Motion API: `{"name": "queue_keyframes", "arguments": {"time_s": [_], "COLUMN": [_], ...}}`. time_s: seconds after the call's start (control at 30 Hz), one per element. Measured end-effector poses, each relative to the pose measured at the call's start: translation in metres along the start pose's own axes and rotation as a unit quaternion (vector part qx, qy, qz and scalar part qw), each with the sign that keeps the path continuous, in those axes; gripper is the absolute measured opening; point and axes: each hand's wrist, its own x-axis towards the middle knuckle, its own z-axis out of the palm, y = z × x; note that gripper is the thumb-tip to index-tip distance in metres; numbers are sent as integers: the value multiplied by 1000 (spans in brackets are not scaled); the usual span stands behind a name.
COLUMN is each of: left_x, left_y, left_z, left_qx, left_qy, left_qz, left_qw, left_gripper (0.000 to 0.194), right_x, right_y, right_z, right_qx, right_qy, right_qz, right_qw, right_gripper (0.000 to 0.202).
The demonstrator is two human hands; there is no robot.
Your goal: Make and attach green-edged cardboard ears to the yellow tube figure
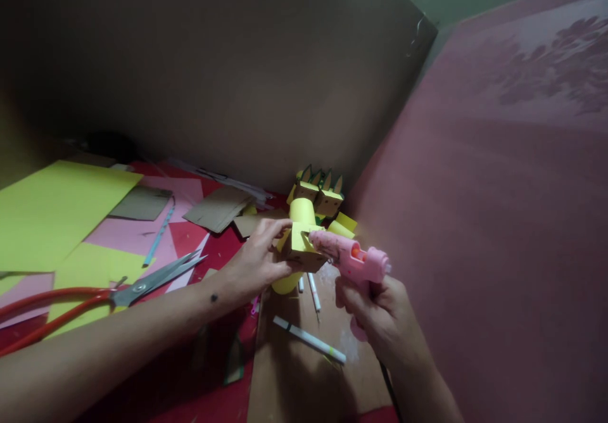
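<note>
A pink glue gun (349,255) is gripped in my right hand (380,312), its nozzle at the top of a small yellow and brown box (304,239). My left hand (261,252) holds this box from its left side, thumb low and fingers at the upper edge. A yellow paper cylinder (302,210) stands right behind the box, and more yellow paper shows beneath it. Farther back are small brown boxes (329,202) with green-edged pointed pieces on top.
Large red-handled scissors (137,289) lie at left on yellow and pink sheets, near a blue pencil (159,236) and cardboard pieces (216,209). A white marker (311,340) rests on the wooden board (285,385). Walls rise behind and at right.
</note>
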Motion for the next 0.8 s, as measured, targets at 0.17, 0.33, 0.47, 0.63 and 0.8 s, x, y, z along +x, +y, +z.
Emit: {"name": "queue_keyframes", "arguments": {"time_s": [0.17, 0.33, 0.47, 0.63, 0.8], "left_x": [0, 0, 0, -1, -1], "left_y": [0, 1, 0, 1, 2], "left_z": [0, -2, -2, -2, -2], "left_qx": [-2, -2, -2, -8, -9], "left_qy": [0, -1, 0, 0, 2], "left_qz": [-3, -1, -1, -7, -12], "left_qw": [1000, 1000, 1000, 1000, 1000], "left_gripper": [56, 57, 56, 59, 63], "right_x": [-7, -14, -16, -17, -19], "right_y": [-8, -8, -3, 8, 7], "right_z": [-2, -9, -15, -22, -23], "right_qx": [55, 70, 85, 73, 67], "right_qy": [14, 52, 68, 63, 67], "right_qz": [78, 126, 154, 131, 124], "right_qw": [995, 988, 982, 987, 988], "right_gripper": [36, 35, 37, 38, 39]}}
